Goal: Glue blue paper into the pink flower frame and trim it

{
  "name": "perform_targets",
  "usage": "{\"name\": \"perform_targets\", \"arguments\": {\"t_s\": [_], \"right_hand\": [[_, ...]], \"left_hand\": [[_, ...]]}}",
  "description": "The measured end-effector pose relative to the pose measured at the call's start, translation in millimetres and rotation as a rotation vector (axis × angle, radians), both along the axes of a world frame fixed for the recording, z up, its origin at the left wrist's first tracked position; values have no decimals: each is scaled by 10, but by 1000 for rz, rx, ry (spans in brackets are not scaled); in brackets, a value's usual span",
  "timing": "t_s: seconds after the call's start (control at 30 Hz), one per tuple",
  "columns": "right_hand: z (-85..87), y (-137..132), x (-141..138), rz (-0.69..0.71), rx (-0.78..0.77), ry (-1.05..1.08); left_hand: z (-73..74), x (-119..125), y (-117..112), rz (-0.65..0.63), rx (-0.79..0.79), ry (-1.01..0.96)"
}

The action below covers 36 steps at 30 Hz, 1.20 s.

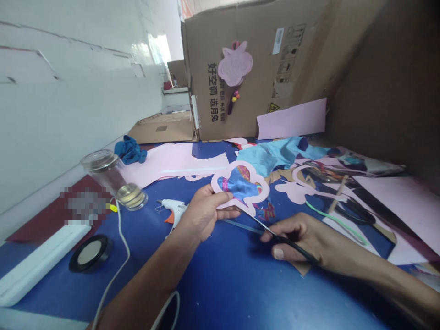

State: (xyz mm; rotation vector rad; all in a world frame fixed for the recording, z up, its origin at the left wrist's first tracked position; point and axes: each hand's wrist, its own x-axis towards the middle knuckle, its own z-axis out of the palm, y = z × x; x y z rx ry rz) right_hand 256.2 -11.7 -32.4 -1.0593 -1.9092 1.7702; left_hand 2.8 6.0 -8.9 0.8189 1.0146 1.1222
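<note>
Between the thumb and fingers of my left hand (202, 211) is a pink paper cutout (263, 183) with a scalloped outline. Blue patterned fabric (240, 184) covers its middle. My right hand (299, 236) is closed around the dark handles of a pair of scissors (264, 225). The blades point up and left, meeting the cutout's lower edge; whether they are parted I cannot tell. A white glue gun (176, 210) with an orange trigger lies behind my left wrist, partly hidden by it.
A glass cup (118, 181), black tape roll (90, 253) and white bar (44, 261) are at left, with a cord (120, 229) nearby. Light-blue cloth (271, 156), paper scraps and a green pipe cleaner (338, 223) lie behind and right. A cardboard box (240, 110) stands at the back.
</note>
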Motion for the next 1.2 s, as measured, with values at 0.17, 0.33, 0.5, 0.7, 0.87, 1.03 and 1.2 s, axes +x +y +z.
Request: {"name": "perform_targets", "arguments": {"t_s": [0.17, 0.33, 0.5, 0.7, 0.87, 1.03, 1.2], "right_hand": [[12, -10, -2, -10, 3, 1], [10, -21, -11, -21, -4, 6], [5, -24, -14, -21, 0, 21], [22, -13, -19, -4, -14, 5], [25, -11, -23, 12, -15, 4], [36, -9, -29, 1, -18, 0], [37, -12, -29, -6, -11, 2]], "left_hand": [[1, -1, -1, -1, 0, 5], [-7, -1, 4, -9, 9, -6], [2, 10, 0, 4, 3, -4], [-5, -1, 4, -2, 13, -15], [-3, -1, -1, 9, 17, 0], [11, 1, 0, 20, 18, -3], [13, -4, -1, 25, 20, -6]]}}
